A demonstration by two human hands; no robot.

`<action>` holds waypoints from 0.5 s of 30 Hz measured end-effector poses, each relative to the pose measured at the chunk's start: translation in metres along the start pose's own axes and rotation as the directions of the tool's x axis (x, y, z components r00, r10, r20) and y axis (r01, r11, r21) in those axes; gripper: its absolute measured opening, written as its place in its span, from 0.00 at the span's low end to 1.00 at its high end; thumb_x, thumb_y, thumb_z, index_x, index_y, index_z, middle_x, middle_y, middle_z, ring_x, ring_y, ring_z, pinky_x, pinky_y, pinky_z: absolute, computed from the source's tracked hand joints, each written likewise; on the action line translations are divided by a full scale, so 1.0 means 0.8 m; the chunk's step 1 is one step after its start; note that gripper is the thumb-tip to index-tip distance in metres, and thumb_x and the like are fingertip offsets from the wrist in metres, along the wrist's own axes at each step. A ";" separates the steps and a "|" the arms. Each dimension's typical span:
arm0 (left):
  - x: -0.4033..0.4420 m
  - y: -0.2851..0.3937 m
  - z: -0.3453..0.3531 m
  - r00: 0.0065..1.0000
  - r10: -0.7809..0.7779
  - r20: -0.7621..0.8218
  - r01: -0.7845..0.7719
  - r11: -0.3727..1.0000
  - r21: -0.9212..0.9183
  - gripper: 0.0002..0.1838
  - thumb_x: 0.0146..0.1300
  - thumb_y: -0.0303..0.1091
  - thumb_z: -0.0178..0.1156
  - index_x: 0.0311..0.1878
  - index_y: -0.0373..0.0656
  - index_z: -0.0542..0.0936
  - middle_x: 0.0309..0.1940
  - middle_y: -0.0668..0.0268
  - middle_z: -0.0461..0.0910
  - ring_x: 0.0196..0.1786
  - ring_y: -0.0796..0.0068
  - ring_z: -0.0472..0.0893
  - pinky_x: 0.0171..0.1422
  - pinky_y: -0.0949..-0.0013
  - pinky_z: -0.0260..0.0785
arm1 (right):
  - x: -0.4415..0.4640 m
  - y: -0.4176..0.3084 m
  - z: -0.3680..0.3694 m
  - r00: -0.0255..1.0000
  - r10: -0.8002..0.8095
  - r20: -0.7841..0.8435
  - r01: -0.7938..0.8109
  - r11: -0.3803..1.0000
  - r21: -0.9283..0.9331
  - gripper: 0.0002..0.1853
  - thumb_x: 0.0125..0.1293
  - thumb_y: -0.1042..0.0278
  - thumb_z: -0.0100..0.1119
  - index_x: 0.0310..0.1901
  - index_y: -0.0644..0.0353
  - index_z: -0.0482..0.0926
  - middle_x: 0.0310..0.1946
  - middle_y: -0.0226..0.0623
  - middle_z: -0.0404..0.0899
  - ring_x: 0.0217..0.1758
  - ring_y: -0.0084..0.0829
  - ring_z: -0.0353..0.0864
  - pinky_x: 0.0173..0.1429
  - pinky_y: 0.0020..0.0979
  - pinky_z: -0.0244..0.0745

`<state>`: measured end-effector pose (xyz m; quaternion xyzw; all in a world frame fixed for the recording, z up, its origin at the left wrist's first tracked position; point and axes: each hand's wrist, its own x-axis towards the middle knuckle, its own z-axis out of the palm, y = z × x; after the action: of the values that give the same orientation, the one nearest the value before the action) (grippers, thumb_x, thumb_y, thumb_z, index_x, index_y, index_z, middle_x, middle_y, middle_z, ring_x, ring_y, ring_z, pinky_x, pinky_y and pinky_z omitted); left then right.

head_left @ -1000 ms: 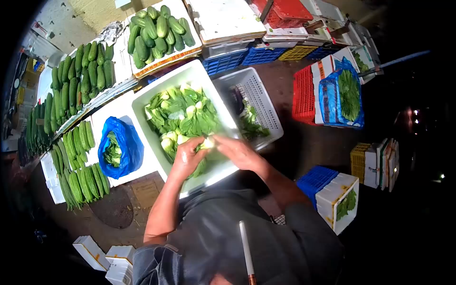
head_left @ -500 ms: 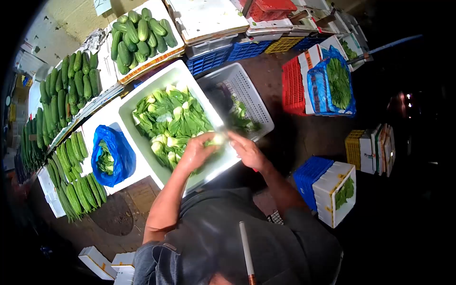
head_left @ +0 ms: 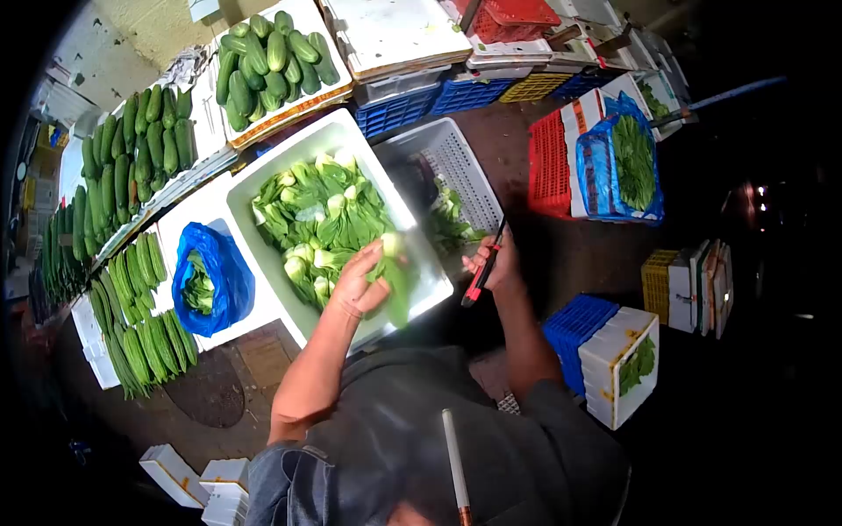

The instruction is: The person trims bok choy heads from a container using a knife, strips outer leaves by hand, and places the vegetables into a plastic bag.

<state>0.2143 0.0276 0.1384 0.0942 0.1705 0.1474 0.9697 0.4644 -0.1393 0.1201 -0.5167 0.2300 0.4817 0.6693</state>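
Observation:
My left hand [head_left: 360,282] is closed around a head of bok choy [head_left: 395,279], its pale base up and its leaves hanging, slightly blurred. It is over the near right part of a white foam box [head_left: 253,230] holding many heads of bok choy [head_left: 329,215]. My right hand [head_left: 495,259] grips a red and black utility knife [head_left: 481,273], blade end pointing up and away from me. That hand is to the right of the foam box, over the near edge of a grey perforated crate [head_left: 474,180] with loose green leaves [head_left: 449,210] inside.
Left of the foam box is a blue plastic bag [head_left: 232,280] with greens. Cucumbers [head_left: 272,66] and ridged gourds [head_left: 158,351] lie on white boards beyond. Stacked crates [head_left: 551,167] and a foam box with leaves [head_left: 623,364] stand to the right. A cigarette [head_left: 454,465] shows near my chest.
My hands have moved apart. The right has drawn back to the right with the knife now plainly visible; the left holds the bok choy more upright over the box.

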 end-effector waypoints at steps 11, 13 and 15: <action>-0.007 0.001 -0.035 0.984 -0.082 -0.156 0.049 0.977 -0.207 0.21 0.74 0.49 0.52 0.56 0.41 0.78 0.36 0.60 0.83 0.33 0.63 0.78 0.42 0.58 0.73 | 0.013 -0.001 -0.014 0.995 -0.066 0.080 0.073 0.993 -0.092 0.34 0.70 0.31 0.49 0.52 0.59 0.79 0.19 0.23 0.59 0.17 0.26 0.58 0.40 0.41 0.73; -0.005 0.002 -0.044 0.989 -0.116 -0.095 0.084 0.952 -0.293 0.16 0.71 0.45 0.57 0.52 0.43 0.81 0.37 0.60 0.84 0.35 0.65 0.81 0.44 0.57 0.75 | 0.002 0.011 0.017 0.981 -0.156 0.116 0.181 0.953 -0.243 0.33 0.71 0.34 0.50 0.57 0.61 0.77 0.20 0.23 0.60 0.17 0.25 0.59 0.38 0.37 0.74; -0.008 -0.001 -0.047 0.989 -0.128 -0.068 0.097 0.934 -0.345 0.19 0.72 0.44 0.57 0.57 0.41 0.77 0.37 0.61 0.83 0.35 0.67 0.81 0.44 0.59 0.75 | -0.018 0.021 0.047 0.915 -0.250 0.317 0.378 0.805 -0.457 0.20 0.74 0.56 0.58 0.58 0.63 0.77 0.27 0.24 0.68 0.25 0.21 0.69 0.41 0.29 0.78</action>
<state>0.1958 0.0296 0.1055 -0.0915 0.1906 0.1227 0.9697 0.4364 -0.1104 0.1375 -0.6433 -0.0779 0.4658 0.6026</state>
